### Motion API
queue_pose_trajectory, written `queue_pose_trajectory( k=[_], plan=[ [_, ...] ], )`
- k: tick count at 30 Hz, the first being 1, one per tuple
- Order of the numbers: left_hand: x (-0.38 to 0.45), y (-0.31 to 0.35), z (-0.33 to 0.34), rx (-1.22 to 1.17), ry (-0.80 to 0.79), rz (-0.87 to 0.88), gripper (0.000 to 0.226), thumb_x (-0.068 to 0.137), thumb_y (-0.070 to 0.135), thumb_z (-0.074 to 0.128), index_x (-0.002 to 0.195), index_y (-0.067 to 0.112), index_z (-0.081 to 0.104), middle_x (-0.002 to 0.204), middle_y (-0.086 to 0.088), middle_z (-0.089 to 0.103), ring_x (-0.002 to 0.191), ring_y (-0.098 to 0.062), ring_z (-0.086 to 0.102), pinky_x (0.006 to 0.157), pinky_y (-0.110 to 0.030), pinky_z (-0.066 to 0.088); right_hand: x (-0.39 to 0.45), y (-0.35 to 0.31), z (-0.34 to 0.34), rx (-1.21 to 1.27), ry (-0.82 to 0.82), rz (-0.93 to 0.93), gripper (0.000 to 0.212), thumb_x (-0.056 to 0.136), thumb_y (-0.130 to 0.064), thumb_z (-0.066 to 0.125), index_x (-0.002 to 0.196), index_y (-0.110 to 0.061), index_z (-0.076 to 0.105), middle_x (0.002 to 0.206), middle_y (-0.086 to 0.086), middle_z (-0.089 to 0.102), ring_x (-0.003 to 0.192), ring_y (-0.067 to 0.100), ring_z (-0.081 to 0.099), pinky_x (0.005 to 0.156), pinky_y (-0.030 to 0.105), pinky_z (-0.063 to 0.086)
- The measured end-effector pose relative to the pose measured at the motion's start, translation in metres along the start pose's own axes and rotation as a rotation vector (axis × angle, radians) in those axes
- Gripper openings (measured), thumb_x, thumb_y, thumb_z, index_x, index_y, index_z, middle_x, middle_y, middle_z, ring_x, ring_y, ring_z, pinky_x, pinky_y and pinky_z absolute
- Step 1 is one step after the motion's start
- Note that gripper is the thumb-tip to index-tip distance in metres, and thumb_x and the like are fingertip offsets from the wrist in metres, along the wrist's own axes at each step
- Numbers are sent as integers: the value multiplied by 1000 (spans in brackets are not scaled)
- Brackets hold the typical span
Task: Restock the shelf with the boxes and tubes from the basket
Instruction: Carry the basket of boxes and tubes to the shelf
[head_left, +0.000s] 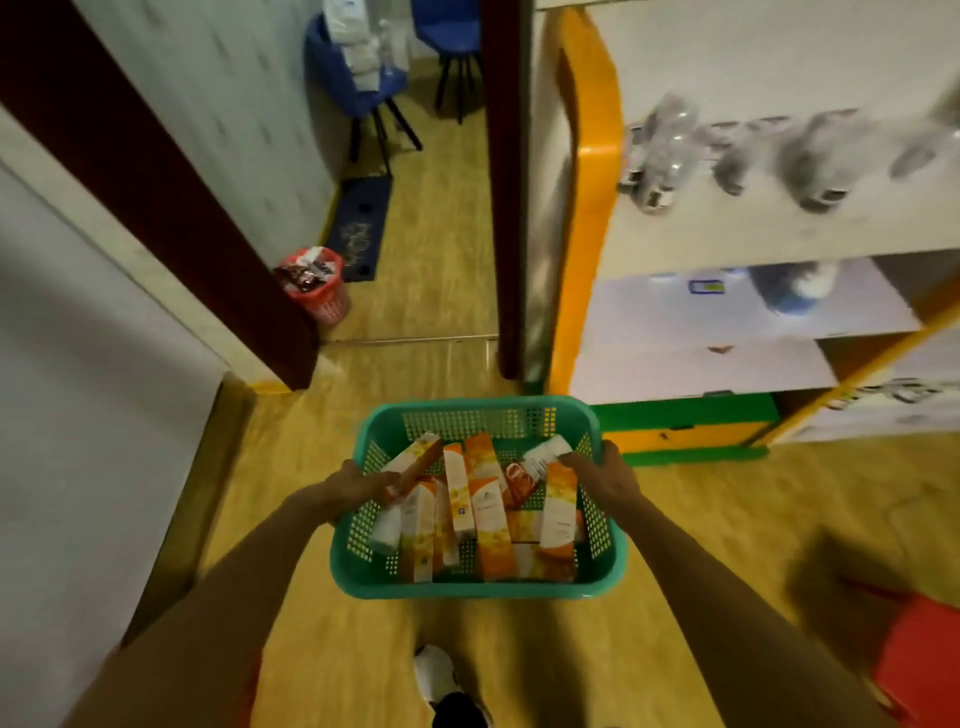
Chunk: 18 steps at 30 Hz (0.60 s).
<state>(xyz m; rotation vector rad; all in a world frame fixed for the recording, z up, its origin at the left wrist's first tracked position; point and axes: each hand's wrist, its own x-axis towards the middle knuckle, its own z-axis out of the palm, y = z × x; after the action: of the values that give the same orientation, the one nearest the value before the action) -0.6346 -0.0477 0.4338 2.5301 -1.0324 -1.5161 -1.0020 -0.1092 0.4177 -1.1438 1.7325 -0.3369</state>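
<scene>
Gripping a perforated green plastic basket (467, 584) of slim cardboard boxes (485, 512).

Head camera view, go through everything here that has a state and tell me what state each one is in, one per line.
Green basket: carried off the floor, loaded.
Boxes: leaning in a jumble in the basket, none shelved yet.
Left hand: grips the basket's left rim.
Right hand: grips the right rim.
Shelf: partly stocked with blurred packets.
Red bin: full of litter.
</scene>
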Motion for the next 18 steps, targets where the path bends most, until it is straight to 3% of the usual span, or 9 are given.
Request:
queue_pose_trajectory(
  k=[3,6,9,12,14,16,18],
  plan=[
    [-27,58,51,68,-44,68,74,78,55,74,130,6,53,105,-12,67,81,-23,69,51,-30,57,-7,46,-66,64,61,10,62,81,-51,71,125,-13,51,115,8,63,103,30,60,88,45,51],
    [-46,116,103,159,-76,70,91,62,65,72,128,7,47,109,-10,62,88,-25,66,64,-41,62,-18,87,-137,140,78,36,43,86,-39,72,114,-18,47,108,5,58,102,27,56,87,40,47],
    [-75,180,158,215,-111,83,76,74,55,75,124,10,40,111,-8,56,95,-28,61,73,-44,58,-16,132,-210,234,78,90,59,76,-48,76,117,-16,49,112,7,62,103,28,61,91,46,53],
    [-86,235,212,267,-167,125,56,86,48,70,120,12,45,115,-11,59,100,-30,61,74,-43,55,-1,185,-273,280,110,121,71,68,-56,79,122,-18,52,112,8,65,101,28,64,89,47,56],
    [-99,273,239,301,-248,155,59,89,55,63,126,11,51,116,-9,61,99,-27,61,68,-39,54,11,217,-311,340,147,172,67,68,-52,81,116,-15,53,102,6,65,95,25,65,79,40,56],
    [-106,309,264,331,-321,166,67,87,61,62,132,12,51,119,-8,62,101,-26,62,68,-38,55,-6,221,-348,367,189,224,82,58,-58,83,118,-9,55,101,5,65,89,23,65,74,39,56],
    [-102,340,283,346,-334,210,70,82,63,65,132,15,53,119,-10,64,104,-28,64,77,-42,57,-21,219,-378,409,232,257,68,75,-49,77,121,-9,49,110,4,57,90,21,59,72,35,50]
  ],
)
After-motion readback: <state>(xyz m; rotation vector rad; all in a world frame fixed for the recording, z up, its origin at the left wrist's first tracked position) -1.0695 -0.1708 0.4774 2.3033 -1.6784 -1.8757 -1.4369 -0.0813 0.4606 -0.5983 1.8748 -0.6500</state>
